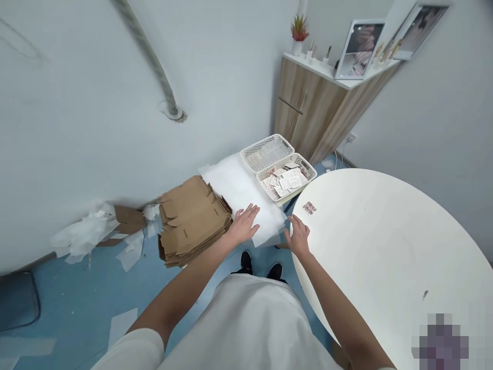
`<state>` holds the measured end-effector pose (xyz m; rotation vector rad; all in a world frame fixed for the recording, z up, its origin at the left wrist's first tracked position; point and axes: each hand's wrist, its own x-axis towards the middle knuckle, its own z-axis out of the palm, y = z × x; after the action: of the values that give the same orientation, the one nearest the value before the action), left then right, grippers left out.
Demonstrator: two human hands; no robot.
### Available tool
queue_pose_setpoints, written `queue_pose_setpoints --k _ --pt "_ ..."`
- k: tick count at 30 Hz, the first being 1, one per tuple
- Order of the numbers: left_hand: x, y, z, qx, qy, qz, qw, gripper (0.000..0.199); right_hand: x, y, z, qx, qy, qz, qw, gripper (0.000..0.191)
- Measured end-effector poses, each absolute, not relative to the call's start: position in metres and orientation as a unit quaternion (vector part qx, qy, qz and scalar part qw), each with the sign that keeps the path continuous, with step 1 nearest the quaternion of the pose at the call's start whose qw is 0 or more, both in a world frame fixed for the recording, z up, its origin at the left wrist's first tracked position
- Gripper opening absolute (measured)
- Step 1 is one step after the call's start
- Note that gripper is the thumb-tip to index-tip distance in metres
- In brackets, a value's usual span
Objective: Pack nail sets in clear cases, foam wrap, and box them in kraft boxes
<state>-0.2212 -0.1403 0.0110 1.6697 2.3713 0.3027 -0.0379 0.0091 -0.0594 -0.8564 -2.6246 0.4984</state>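
Note:
My left hand (245, 224) is over the lower left part of a stack of white sheets (234, 185), its fingers apart and nothing in it. Right beside it lies a pile of flattened brown cardboard boxes (194, 218). My right hand (298, 234) is at the left edge of the round white table (385, 231), fingers spread and holding nothing. Beyond the hands, a white basket (285, 177) holds many small printed cards. A second white basket (267, 152) behind it contains clear flat packets. A small reddish-brown patterned piece (309, 207) lies on the table near my right hand.
A wooden cabinet (311, 97) with picture frames and a potted plant (299, 33) stands at the back. Crumpled white wrapping (88, 231) litters the blue floor at left, near a dark chair (19, 300). A pixelated patch covers the lower right.

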Motion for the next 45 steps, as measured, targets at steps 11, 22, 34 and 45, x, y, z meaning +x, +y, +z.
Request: queue_pose_setpoints --k 11,22,34,45 --pt "-0.309 -0.138 0.038 0.566 0.792 0.167 0.153 0.048 -0.139 0.006 -0.019 -0.305 -0.924 0.201 0.115 0.044" --pt "-0.368 -0.066 0.024 0.496 0.809 0.228 0.218 0.049 -0.208 0.085 -0.007 -0.325 -0.911 0.246 0.064 0.041" --pt "-0.452 0.083 -0.054 0.364 0.829 0.333 0.262 0.048 -0.330 0.174 -0.050 -0.288 -0.930 0.230 0.015 0.051" --pt "-0.501 0.129 -0.095 0.374 0.805 0.343 0.308 0.050 -0.373 0.185 -0.077 -0.293 -0.937 0.191 -0.017 0.035"
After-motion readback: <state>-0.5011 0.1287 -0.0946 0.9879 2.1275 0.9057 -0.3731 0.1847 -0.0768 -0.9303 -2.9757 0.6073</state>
